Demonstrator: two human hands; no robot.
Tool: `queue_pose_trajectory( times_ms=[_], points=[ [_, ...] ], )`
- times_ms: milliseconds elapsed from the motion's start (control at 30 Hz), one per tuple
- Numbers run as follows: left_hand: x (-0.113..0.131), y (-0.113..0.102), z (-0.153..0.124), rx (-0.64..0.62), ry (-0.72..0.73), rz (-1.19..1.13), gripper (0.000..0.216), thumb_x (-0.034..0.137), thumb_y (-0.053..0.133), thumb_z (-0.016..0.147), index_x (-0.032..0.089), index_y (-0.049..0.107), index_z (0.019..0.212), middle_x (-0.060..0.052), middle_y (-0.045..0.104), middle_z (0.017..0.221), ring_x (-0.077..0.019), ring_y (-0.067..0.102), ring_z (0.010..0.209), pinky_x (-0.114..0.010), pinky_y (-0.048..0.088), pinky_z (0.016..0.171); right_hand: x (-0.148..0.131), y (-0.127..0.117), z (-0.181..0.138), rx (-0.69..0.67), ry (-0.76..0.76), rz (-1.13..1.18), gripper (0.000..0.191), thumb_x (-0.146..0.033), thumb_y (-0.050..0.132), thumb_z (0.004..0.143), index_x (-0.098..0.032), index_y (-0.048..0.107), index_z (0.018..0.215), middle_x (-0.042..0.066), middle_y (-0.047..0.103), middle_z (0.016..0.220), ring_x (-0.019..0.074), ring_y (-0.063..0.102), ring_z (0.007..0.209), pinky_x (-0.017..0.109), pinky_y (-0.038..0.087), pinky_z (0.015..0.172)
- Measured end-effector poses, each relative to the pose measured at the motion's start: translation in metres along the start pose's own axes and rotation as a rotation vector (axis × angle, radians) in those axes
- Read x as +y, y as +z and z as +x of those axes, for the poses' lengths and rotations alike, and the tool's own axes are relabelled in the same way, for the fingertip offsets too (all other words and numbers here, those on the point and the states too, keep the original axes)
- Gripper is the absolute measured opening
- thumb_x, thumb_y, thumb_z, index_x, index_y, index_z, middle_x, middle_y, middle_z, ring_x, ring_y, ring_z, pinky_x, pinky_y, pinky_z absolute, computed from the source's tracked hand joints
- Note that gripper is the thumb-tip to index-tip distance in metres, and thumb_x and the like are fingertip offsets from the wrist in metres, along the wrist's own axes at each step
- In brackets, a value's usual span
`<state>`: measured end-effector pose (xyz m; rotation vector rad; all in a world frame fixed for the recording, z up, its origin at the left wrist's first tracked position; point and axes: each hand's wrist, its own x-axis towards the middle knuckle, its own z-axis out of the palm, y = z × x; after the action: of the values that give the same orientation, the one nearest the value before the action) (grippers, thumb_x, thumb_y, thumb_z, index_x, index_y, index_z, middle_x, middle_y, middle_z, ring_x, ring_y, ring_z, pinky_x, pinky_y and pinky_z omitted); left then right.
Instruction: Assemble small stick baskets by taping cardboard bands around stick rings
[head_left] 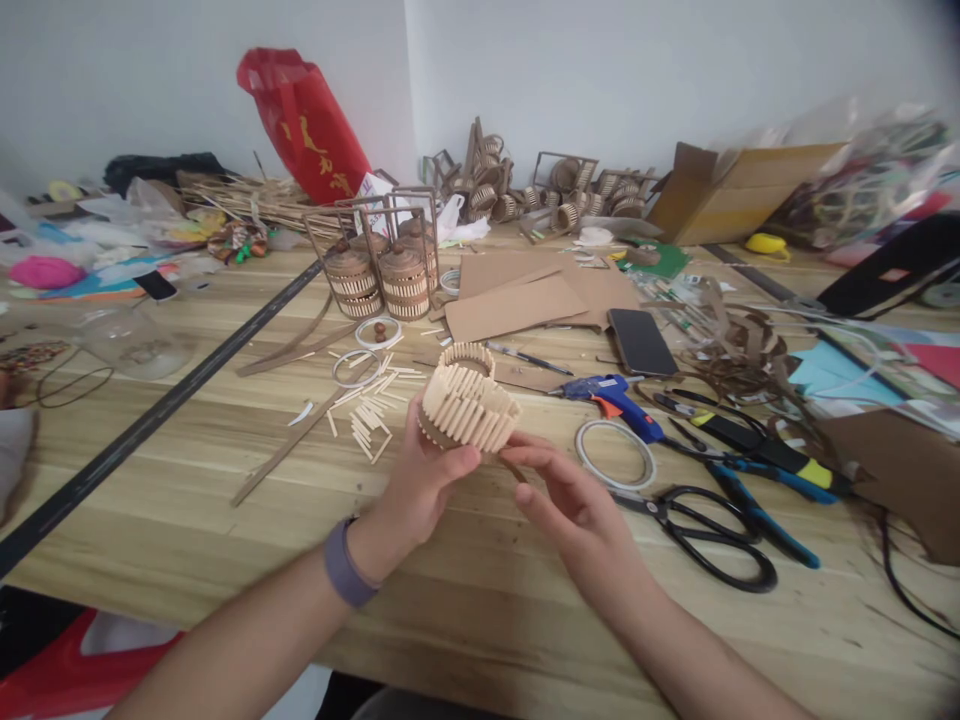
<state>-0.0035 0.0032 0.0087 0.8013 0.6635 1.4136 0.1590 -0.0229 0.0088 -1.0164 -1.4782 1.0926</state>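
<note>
On my feed, a ring of pale sticks (471,408) sits tilted in the left hand (416,480), whose thumb presses its near edge. The sticks stand side by side, their ends uneven, with a brown band along the lower edge. From beneath, I see a narrow brown strip (514,470) reaching between the right hand's (566,492) thumb and fingers.

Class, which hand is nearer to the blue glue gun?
Right. In the picture, the right hand is below the glue gun, slightly left; the left hand is farther left.
</note>
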Motion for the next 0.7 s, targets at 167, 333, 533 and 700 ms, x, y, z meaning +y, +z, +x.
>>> queue_pose_trajectory(
  times_ms=[167, 333, 533, 700],
  points=[
    [0.004, 0.001, 0.005, 0.007, -0.04, -0.074, 0.071, 0.023, 0.084, 0.062, 0.025, 0.052, 0.126, -0.002, 0.069, 0.106, -0.023, 0.064, 0.102, -0.034, 0.047, 0.092, -0.006, 0.001, -0.002, -0.069, 0.065, 0.142, 0.03, -0.047, 0.068, 0.084, -0.03, 0.071, 0.109, 0.007, 0.058, 0.137, 0.0266, 0.052, 0.129, 0.046, 0.04, 0.109],
    [0.006, -0.01, 0.009, 0.064, -0.123, -0.142, 0.06, 0.03, 0.081, 0.067, 0.025, 0.057, 0.121, 0.0, 0.07, 0.096, -0.0175, 0.065, 0.092, -0.026, 0.049, 0.079, -0.005, 0.001, -0.002, 0.024, -0.014, 0.155, 0.035, -0.04, 0.069, 0.085, -0.03, 0.06, 0.118, 0.007, 0.066, 0.121, 0.0233, 0.063, 0.109, 0.042, 0.05, 0.095],
    [0.008, -0.015, 0.01, 0.012, -0.202, -0.149, 0.06, 0.037, 0.084, 0.063, 0.02, 0.062, 0.116, -0.003, 0.072, 0.091, -0.0221, 0.067, 0.089, -0.032, 0.051, 0.081, -0.007, 0.001, -0.004, 0.134, -0.08, -0.21, 0.015, -0.034, 0.071, 0.079, -0.024, 0.063, 0.087, 0.002, 0.067, 0.083, 0.0202, 0.063, 0.082, 0.033, 0.05, 0.076],
    [0.006, -0.01, 0.008, -0.045, -0.191, -0.119, 0.062, 0.038, 0.083, 0.064, 0.019, 0.06, 0.118, -0.005, 0.073, 0.089, -0.0254, 0.065, 0.098, -0.034, 0.05, 0.085, -0.012, 0.003, -0.005, 0.151, -0.092, -0.252, 0.012, -0.033, 0.069, 0.079, -0.023, 0.062, 0.078, 0.001, 0.066, 0.074, 0.0181, 0.061, 0.072, 0.029, 0.048, 0.068]
  ],
)
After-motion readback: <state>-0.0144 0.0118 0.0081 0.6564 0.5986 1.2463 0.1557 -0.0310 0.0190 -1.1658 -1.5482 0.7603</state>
